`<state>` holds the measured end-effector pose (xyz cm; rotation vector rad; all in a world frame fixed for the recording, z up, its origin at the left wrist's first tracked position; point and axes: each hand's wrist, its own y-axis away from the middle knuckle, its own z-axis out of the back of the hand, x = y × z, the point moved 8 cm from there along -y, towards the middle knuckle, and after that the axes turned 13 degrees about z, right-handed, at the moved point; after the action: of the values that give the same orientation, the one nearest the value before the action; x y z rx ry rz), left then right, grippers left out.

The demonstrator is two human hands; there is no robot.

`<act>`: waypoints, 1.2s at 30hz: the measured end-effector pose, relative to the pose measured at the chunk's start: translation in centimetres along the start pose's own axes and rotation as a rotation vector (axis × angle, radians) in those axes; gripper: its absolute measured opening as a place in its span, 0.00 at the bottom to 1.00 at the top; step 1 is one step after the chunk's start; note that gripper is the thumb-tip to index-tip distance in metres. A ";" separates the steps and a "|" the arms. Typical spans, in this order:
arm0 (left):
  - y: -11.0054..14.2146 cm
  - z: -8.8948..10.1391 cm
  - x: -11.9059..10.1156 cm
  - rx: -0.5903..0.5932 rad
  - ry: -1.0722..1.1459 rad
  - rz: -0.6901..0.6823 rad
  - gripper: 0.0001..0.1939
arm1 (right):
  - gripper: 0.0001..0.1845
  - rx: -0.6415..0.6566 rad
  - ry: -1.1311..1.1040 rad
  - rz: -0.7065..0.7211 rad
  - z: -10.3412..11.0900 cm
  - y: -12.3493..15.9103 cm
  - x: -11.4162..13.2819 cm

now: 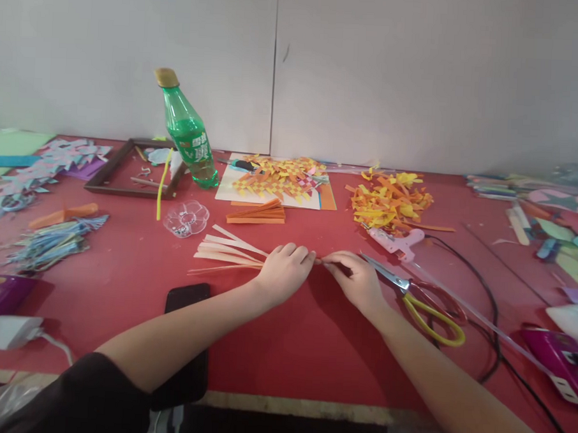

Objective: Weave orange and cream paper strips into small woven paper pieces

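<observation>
My left hand (pixel 286 272) is closed around a bundle of pale paper strips (pixel 225 247), whose loose ends fan out to the left over the red table (pixel 283 350). My right hand (pixel 356 280) pinches the bundle's narrow end, just right of my left fingers. Most of that gripped end is hidden by the fingers. Scissors (pixel 410 292) with one yellow and one red handle lie beside my right hand. Behind the strips rests a folded stack of orange paper strips (pixel 256 216). A black phone (pixel 185 346) lies under my left forearm.
A green bottle (pixel 190 132) stands leaning in view near a dark frame (pixel 127 190). Farther back are a flower-shaped dish (pixel 187 218), woven yellow-orange paper pieces (pixel 281 181) and a heap of yellow-orange strips (pixel 390 198). A pink glue gun (pixel 397 242) with a black cable lies right.
</observation>
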<state>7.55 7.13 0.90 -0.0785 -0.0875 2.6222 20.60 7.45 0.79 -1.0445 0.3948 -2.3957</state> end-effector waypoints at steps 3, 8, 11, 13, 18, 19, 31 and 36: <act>-0.2 -0.3 0.0 -0.002 0.005 -0.024 0.16 | 0.07 0.057 0.065 0.057 -0.1 -0.2 0.4; -0.6 -0.7 -0.1 -0.021 0.014 -0.071 0.16 | 0.10 0.165 0.142 0.106 -0.5 -0.6 1.1; -0.7 -0.7 -0.1 -0.038 0.014 -0.091 0.16 | 0.11 0.193 0.155 0.121 -0.8 -0.8 1.3; -0.7 -0.6 -0.1 -0.050 0.011 -0.105 0.17 | 0.11 0.201 0.161 0.128 -0.9 -0.8 1.4; -0.5 -0.4 0.1 -0.074 -0.005 -0.147 0.19 | 0.12 0.211 0.149 0.143 -1.0 -0.6 1.6; -0.5 -0.4 0.2 -0.077 -0.009 -0.154 0.19 | 0.12 0.210 0.146 0.143 -1.0 -0.6 1.6; 0.7 -0.3 3.9 -0.054 -0.064 -0.252 0.15 | 0.11 0.204 0.149 0.106 -0.5 -0.7 0.9; 1.6 -0.1 6.0 -0.047 -0.090 -0.279 0.15 | 0.11 0.199 0.146 0.102 -0.4 -0.7 0.9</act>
<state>1.54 8.72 0.42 0.0336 -0.1784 2.3443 19.56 7.60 1.33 -0.7467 0.2470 -2.3698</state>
